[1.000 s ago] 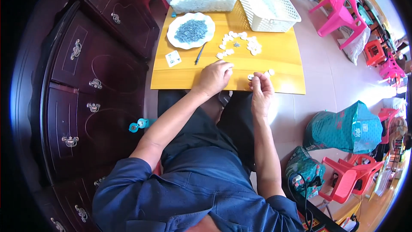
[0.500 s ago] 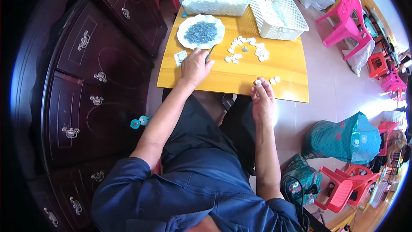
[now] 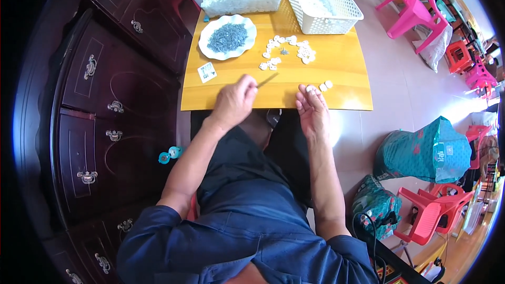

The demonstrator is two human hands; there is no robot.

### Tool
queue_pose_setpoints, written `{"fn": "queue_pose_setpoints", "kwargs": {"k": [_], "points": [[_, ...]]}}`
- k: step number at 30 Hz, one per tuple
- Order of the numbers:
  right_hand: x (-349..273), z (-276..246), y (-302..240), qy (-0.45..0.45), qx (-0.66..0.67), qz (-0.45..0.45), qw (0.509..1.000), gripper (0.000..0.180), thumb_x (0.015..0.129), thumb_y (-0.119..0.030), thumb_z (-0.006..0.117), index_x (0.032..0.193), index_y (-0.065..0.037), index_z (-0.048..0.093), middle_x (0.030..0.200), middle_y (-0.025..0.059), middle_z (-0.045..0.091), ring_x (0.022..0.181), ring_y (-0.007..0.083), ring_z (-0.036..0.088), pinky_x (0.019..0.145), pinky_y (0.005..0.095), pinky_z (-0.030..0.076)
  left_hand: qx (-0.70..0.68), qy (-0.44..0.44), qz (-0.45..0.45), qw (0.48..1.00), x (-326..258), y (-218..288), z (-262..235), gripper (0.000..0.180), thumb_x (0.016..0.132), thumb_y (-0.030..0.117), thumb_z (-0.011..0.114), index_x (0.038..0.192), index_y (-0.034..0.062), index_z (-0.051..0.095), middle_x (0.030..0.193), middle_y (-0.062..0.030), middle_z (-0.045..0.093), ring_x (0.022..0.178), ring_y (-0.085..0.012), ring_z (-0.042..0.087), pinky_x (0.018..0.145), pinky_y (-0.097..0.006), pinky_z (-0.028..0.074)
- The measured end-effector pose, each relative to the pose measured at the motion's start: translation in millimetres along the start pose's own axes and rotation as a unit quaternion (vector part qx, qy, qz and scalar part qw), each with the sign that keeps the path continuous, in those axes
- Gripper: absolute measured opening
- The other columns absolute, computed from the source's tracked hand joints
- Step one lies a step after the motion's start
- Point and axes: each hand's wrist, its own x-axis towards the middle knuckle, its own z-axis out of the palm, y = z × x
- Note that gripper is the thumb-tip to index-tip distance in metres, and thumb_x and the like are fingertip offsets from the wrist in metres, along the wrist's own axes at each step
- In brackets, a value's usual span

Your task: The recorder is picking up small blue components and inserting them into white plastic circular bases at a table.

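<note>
Over the near left part of the wooden table, my left hand (image 3: pixel 232 101) is closed on a thin dark stick-like tool (image 3: pixel 269 79) that points away to the right. My right hand (image 3: pixel 314 109) is at the near edge, palm turned up, pinching a small white round piece (image 3: pixel 310 89) at its fingertips. Just beyond it lie a few white pieces (image 3: pixel 326 85). Farther in, more small white pieces (image 3: pixel 305 53) form a loose arc around a little heap of grey metal bits (image 3: pixel 284 51). A scalloped white plate (image 3: pixel 203 43) holds many thin grey metal pieces (image 3: pixel 227 37).
A clear bin (image 3: pixel 242 4) full of white pieces and a white perforated basket (image 3: pixel 330 26) stand at the table's far side. A printed card (image 3: pixel 206 72) lies near the left edge. Dark drawers (image 3: pixel 118 79) rise at left; pink chairs (image 3: pixel 421 16) and teal bags (image 3: pixel 423 150) are at right.
My left hand has drawn back from beside the plate toward me, carrying the tool. My right hand stays near the front edge with its white piece. The view has shifted slightly.
</note>
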Motion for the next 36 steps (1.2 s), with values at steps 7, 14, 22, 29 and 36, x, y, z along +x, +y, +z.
{"fn": "queue_pose_setpoints", "kwargs": {"k": [7, 14, 22, 29, 36], "points": [[1.1, -1.9, 2.0, 0.003, 0.002, 0.008, 1.000, 0.018, 0.102, -0.015, 0.064, 0.119, -0.008, 0.063, 0.116, 0.0117, 0.074, 0.096, 0.0187, 0.074, 0.083, 0.0307, 0.059, -0.108, -0.065, 0.042, 0.991, -7.1, 37.3, 28.6, 0.024, 0.094, 0.007, 0.057, 0.117, 0.0061, 0.065, 0.088, -0.0211, 0.073, 0.079, -0.0385, 0.072, 0.072, -0.047, 0.057], [1.4, -1.6, 2.4, 0.003, -0.001, -0.001, 1.000, 0.020, 0.102, -0.015, 0.063, 0.121, -0.008, 0.062, 0.116, 0.0114, 0.074, 0.094, 0.0166, 0.073, 0.082, 0.0299, 0.059, -0.106, -0.066, 0.060, 0.990, -0.8, 44.0, 35.6, 0.022, 0.094, 0.005, 0.058, 0.112, 0.0036, 0.069, 0.091, -0.0207, 0.074, 0.080, -0.0359, 0.073, 0.070, -0.043, 0.058], [-0.1, 0.7, 2.3, -0.002, -0.002, -0.003, 1.000, 0.020, 0.102, -0.014, 0.063, 0.121, -0.007, 0.062, 0.115, 0.0117, 0.074, 0.093, 0.0159, 0.073, 0.082, 0.0293, 0.059, -0.095, -0.069, 0.067, 0.991, 2.3, 43.2, 38.5, 0.024, 0.094, 0.003, 0.058, 0.114, 0.0033, 0.070, 0.088, -0.0210, 0.073, 0.072, -0.0327, 0.073, 0.065, -0.039, 0.057], [0.9, 0.3, 3.2, -0.006, -0.020, -0.013, 1.000, 0.020, 0.102, -0.013, 0.064, 0.120, -0.006, 0.063, 0.113, 0.0115, 0.074, 0.093, 0.0149, 0.072, 0.082, 0.0293, 0.060, -0.118, -0.069, 0.063, 0.989, 8.4, 43.2, 39.1, 0.020, 0.093, 0.003, 0.060, 0.108, 0.0026, 0.073, 0.079, -0.0189, 0.072, 0.063, -0.0262, 0.068, 0.061, -0.036, 0.054], [3.2, -1.9, 5.1, 0.000, -0.026, -0.018, 1.000, 0.019, 0.102, -0.011, 0.064, 0.120, -0.006, 0.063, 0.112, 0.0113, 0.074, 0.094, 0.0171, 0.072, 0.083, 0.0302, 0.059, -0.113, -0.103, 0.040, 0.987, 13.6, 37.2, 32.2, 0.019, 0.091, 0.004, 0.060, 0.102, 0.0022, 0.076, 0.086, -0.0162, 0.076, 0.074, -0.0253, 0.073, 0.070, -0.035, 0.058]]}}
